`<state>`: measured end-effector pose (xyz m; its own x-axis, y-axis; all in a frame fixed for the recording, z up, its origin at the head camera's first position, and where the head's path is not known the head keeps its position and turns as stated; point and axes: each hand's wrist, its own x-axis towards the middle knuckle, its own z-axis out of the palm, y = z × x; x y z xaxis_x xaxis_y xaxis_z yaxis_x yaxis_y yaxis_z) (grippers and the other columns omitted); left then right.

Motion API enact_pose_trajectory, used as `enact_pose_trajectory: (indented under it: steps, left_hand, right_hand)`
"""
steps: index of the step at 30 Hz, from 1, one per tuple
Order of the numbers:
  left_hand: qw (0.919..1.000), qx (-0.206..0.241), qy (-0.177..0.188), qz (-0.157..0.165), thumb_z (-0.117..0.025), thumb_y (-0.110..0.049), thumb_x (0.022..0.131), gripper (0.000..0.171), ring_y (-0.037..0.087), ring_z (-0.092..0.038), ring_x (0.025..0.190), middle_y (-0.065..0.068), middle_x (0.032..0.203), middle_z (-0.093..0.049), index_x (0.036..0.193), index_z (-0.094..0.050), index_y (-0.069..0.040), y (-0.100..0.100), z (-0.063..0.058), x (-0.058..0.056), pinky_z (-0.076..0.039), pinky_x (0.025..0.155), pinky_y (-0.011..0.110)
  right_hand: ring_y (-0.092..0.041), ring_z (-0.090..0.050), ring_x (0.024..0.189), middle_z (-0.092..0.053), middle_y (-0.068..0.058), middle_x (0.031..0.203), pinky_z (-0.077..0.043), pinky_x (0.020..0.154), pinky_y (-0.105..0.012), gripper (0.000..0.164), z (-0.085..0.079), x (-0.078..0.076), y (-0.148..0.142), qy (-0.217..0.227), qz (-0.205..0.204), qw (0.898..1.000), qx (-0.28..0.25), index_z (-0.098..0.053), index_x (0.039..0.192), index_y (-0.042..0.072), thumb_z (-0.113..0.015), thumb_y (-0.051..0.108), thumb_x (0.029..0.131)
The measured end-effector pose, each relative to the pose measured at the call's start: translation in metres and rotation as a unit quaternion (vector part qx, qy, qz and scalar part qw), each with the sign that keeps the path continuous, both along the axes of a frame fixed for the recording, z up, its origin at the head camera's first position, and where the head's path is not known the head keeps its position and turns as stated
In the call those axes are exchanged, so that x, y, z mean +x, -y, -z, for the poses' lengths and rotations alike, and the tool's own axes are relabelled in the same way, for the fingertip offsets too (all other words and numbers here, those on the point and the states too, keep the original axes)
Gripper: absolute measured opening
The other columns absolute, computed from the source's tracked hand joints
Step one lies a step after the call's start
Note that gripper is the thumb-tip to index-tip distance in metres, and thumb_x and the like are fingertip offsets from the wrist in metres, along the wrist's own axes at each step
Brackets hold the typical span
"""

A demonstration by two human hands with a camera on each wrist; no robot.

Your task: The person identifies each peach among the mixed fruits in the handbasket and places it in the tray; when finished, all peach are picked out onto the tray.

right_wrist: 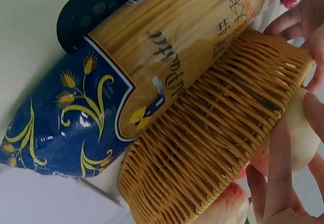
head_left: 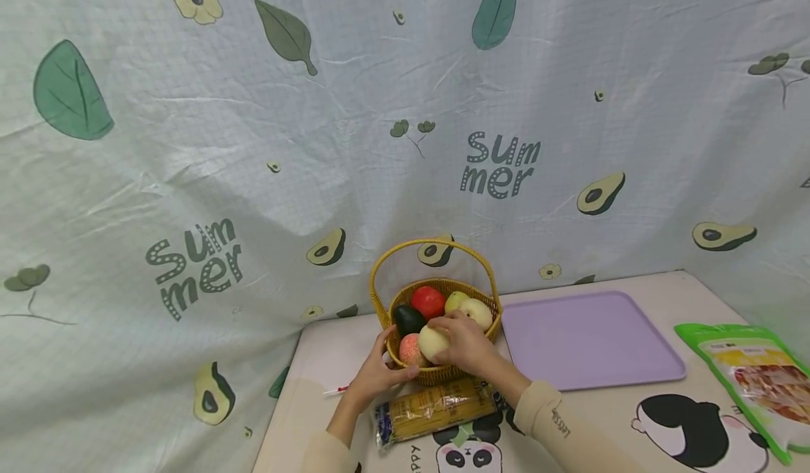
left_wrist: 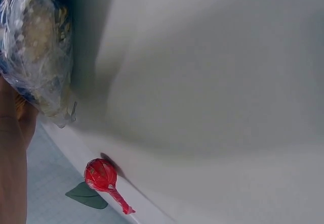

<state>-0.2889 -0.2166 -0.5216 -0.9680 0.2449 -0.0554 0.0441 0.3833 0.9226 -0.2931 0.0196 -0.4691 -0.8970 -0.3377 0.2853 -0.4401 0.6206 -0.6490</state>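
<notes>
A yellow-brown wicker basket (head_left: 443,374) with an arched handle stands at the back of the table, full of fruit. My right hand (head_left: 465,346) grips a pale round fruit (head_left: 432,343) at the basket's front, fingers over its top. Left of that fruit sits a pinkish-red peach (head_left: 411,350). My left hand (head_left: 377,374) holds the basket's left front edge, with the thumb along the front. Behind lie a dark avocado (head_left: 408,320), a red round fruit (head_left: 427,302), a yellow-green fruit (head_left: 455,301) and another pale fruit (head_left: 477,313). In the left wrist view, little of the left hand shows.
A pack of spaghetti (head_left: 439,410) lies just before the basket. To the right are a lilac tray (head_left: 588,339) and a green-edged food bag (head_left: 762,381). A red-wrapped lollipop (left_wrist: 100,175) lies left of the basket, near the table edge. A printed cloth (head_left: 380,107) hangs behind.
</notes>
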Motion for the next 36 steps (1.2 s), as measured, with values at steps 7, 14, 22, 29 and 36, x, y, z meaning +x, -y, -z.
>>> enact_pose_trajectory:
  steps: [7,14,22,29,36]
  left_hand:
    - [0.9999,0.004,-0.008,0.009,-0.083,-0.034,0.090,0.105,0.052,-0.038,0.149,0.030,0.168,-0.021,0.166,-0.014,-0.014,0.001,-0.001,-0.001,-0.039,0.118,0.062]
    - [0.9999,0.003,-0.010,0.012,-0.083,-0.033,0.090,0.105,0.053,-0.040,0.147,0.032,0.167,-0.021,0.166,-0.014,-0.013,-0.001,0.001,-0.001,-0.040,0.117,0.062]
    - [1.0000,0.007,0.004,-0.001,-0.086,-0.034,0.087,0.107,0.053,-0.039,0.148,0.030,0.168,-0.022,0.166,-0.015,-0.016,0.001,0.000,-0.001,-0.036,0.119,0.065]
    - [0.9998,0.009,0.016,-0.008,-0.087,-0.033,0.085,0.109,0.055,-0.034,0.149,0.030,0.169,-0.020,0.166,-0.016,-0.018,0.001,-0.002,0.000,-0.029,0.121,0.069]
    - [0.9999,0.007,0.014,-0.001,-0.087,-0.036,0.085,0.110,0.055,-0.032,0.151,0.030,0.169,-0.019,0.166,-0.015,-0.018,0.001,-0.002,-0.001,-0.030,0.121,0.068]
  right_hand:
    - [-0.035,-0.067,0.106,-0.068,-0.017,0.120,-0.056,0.093,-0.054,0.056,0.004,0.001,0.001,-0.015,0.009,1.000,-0.006,-0.075,0.123,0.007,-0.095,0.008,0.071]
    - [-0.030,-0.066,0.104,-0.067,-0.013,0.117,-0.056,0.093,-0.053,0.055,0.009,-0.001,-0.002,-0.014,0.022,0.999,-0.032,-0.075,0.122,0.008,-0.095,0.007,0.070]
    - [-0.029,-0.066,0.106,-0.066,-0.009,0.116,-0.058,0.090,-0.052,0.056,0.000,0.001,-0.016,-0.030,0.033,0.998,-0.053,-0.076,0.122,0.012,-0.097,0.010,0.069]
    - [-0.029,-0.066,0.105,-0.066,-0.012,0.124,-0.058,0.081,-0.039,0.057,-0.029,0.011,-0.055,-0.031,0.021,0.996,-0.085,-0.075,0.127,0.013,-0.092,0.006,0.073]
    - [-0.030,-0.066,0.111,-0.067,-0.011,0.127,-0.058,0.083,-0.041,0.059,-0.047,0.022,-0.102,-0.063,0.037,0.994,-0.083,-0.073,0.130,0.015,-0.094,0.014,0.075]
